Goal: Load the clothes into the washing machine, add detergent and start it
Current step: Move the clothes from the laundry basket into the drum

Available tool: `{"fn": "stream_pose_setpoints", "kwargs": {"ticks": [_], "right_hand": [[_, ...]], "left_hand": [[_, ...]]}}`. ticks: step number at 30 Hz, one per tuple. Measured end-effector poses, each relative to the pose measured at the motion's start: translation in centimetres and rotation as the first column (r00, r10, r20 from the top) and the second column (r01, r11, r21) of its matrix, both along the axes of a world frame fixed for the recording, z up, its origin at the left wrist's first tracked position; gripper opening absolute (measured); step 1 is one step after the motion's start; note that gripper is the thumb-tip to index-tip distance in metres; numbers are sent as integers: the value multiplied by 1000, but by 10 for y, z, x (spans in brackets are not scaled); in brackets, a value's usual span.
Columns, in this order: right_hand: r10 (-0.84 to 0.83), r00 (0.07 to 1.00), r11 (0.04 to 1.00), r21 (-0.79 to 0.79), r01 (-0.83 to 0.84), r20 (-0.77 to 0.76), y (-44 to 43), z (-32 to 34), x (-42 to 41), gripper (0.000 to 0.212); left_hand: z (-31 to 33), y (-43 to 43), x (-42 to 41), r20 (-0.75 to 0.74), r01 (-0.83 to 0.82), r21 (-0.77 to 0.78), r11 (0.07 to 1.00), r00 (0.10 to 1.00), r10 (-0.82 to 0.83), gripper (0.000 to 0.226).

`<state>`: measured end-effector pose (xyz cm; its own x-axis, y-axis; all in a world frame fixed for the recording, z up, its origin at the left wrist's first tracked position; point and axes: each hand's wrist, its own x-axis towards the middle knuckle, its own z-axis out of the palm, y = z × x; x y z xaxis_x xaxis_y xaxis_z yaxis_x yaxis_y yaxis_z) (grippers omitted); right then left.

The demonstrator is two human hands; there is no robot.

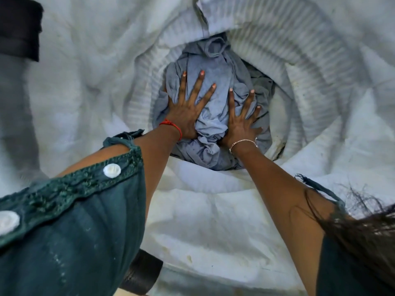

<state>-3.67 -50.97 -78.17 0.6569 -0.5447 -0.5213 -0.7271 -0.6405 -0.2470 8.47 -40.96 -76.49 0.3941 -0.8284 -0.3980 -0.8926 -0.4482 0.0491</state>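
The washing machine [213, 210] (white cloth cover draped over its top) presents a round drum opening. The clothes [213, 116], a grey-blue bundle, lie inside, directly beneath both palms. Left hand [184, 113] and right hand [240, 122] press flat, fingers spread, clasping nothing; no detergent visible.

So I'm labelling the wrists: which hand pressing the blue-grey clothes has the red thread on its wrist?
The left hand; its wrist carries the red thread band, while the right hand has a thin silver chain bracelet.
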Motion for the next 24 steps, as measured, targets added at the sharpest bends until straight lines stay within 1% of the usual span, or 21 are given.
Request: {"fn": "stream_pose_setpoints", "kwargs": {"ticks": [2,4,6,8,9,10,11,12,13,14,15,16,18,19,21,22,24], "right_hand": [[37,999,999,37,-37,-2,-2,-8,4,92],[119,993,993,-15,-119,-9,-2,-15,5,78],[159,987,987,-43,-158,12,-3,-21,2,71],[129,989,992,-5,-129,66,-3,-21,0,63],[103,990,994,15,-105,96,-6,-19,0,61],[102,988,994,15,-104,118,-11,-16,0,59],[116,984,993,-4,-116,136,-18,-13,2,57],[127,979,992,-16,-126,160,-26,-7,5,56],[142,972,990,-22,-140,187,-34,-2,7,54],[156,966,988,-23,-154,205,-41,6,7,52],[169,962,986,-30,-167,215,-46,16,7,50],[177,959,984,-45,-172,222,-50,27,5,49],[175,955,984,-69,-163,239,-52,55,-2,50],[172,955,984,-81,-157,242,-52,70,-7,50],[169,958,984,-97,-150,233,-54,104,-16,51],[165,961,984,-100,-145,224,-55,122,-19,52],[138,965,988,-105,-117,224,-59,165,-24,57]], "left_hand": [[-5,0,-1,10,15,-15,1000,1000,-15,97],[-9,0,-3,38,18,2,1000,999,-19,91],[-13,1,-8,68,9,3,1000,998,-9,83],[-14,1,-14,85,3,-32,999,996,0,71],[-12,0,-16,103,12,-25,1000,995,-9,64],[-11,-1,-18,151,20,-25,1000,988,-16,58],[-10,-4,-19,232,45,-28,999,972,-37,55],[-6,-6,-20,296,90,-5,996,951,-84,53],[1,-8,-22,313,111,26,993,943,-114,52],[10,-8,-24,310,124,46,991,942,-132,51],[15,-9,-25,370,155,6,988,917,-146,51],[26,-9,-27,457,189,-41,981,877,-150,51],[56,-12,-37,613,246,-34,969,770,-174,48],[70,-15,-41,632,269,-45,962,754,-182,45],[102,-18,-45,645,305,-68,950,739,-192,38],[120,-19,-45,642,283,-68,957,747,-175,37],[161,-24,-48,618,218,-84,972,777,-120,44]]}}
